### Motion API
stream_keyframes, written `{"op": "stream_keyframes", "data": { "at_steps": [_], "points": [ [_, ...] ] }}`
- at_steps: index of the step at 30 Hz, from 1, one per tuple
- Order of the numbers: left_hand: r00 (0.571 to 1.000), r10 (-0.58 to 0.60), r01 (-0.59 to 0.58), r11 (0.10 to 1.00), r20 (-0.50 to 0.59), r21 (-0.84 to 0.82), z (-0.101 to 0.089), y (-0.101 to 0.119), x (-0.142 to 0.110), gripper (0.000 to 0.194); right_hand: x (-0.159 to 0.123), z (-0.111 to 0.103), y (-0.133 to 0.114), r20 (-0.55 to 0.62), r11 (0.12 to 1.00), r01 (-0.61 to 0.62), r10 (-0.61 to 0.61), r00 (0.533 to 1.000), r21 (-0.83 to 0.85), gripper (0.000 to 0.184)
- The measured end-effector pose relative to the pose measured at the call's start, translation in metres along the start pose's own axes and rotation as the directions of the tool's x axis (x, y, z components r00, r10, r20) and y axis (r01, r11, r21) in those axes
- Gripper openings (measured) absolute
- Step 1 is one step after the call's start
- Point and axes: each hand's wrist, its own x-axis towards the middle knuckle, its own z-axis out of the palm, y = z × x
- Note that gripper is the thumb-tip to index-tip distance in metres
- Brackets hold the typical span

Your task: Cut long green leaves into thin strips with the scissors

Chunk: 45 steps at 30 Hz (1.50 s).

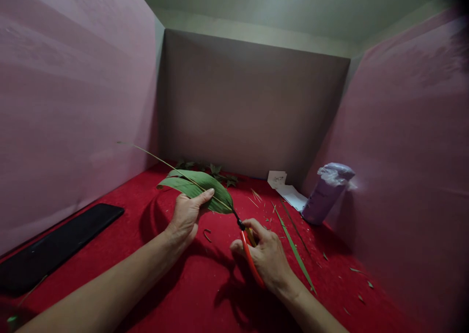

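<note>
My left hand (186, 213) is closed on a broad green leaf (205, 182), its thumb pressing on the upper face. The leaf is folded or doubled over toward the left, and a thin pale stem (157, 158) runs along it and sticks out far to the upper left. In my right hand (269, 257) is a pair of scissors (249, 260) with red-orange handles. Their dark blades reach the pointed right end of the leaf. I cannot tell whether the blades are touching it or cutting through.
A long narrow green strip (293, 245) and small clippings lie right on the red cloth (183, 294). Behind are leafy sprigs (216, 170), white papers (291, 196) and a purple plastic-wrapped package (326, 196). A black flat object (62, 242) lies left. Pink walls (73, 103) stand on both sides.
</note>
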Motion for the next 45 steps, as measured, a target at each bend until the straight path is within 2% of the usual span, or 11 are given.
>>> {"op": "stream_keyframes", "data": {
  "at_steps": [7, 26, 33, 38, 45],
  "points": [
    [0.999, -0.046, 0.046, 0.999, -0.006, -0.009, 0.0004, -0.0011, -0.002, 0.032, -0.002, 0.0001, 0.0027, 0.015, 0.996, -0.025, 0.023, 1.0, 0.089, 0.016],
    [0.998, -0.059, 0.059, 0.998, -0.002, -0.031, -0.0013, -0.0046, -0.0001, 0.032, -0.0013, 0.0025, 0.0005, 0.005, 0.979, -0.054, 0.054, 0.999, 0.198, 0.024],
    [0.998, -0.063, 0.062, 0.997, -0.012, -0.043, 0.0001, -0.0035, -0.0013, 0.032, -0.0012, 0.003, 0.0011, 0.006, 0.973, -0.044, 0.044, 0.999, 0.226, 0.017],
    [0.998, -0.056, 0.056, 0.997, -0.004, -0.045, -0.0016, -0.0037, 0.0018, 0.028, 0.0, -0.0001, -0.0028, 0.034, 0.96, -0.073, 0.066, 0.997, 0.271, 0.023],
    [0.998, -0.064, 0.064, 0.997, 0.001, -0.041, -0.002, -0.0004, 0.0037, 0.025, -0.0007, -0.0017, -0.0036, 0.087, 0.962, -0.057, 0.035, 0.996, 0.268, 0.031]
  ]
}}
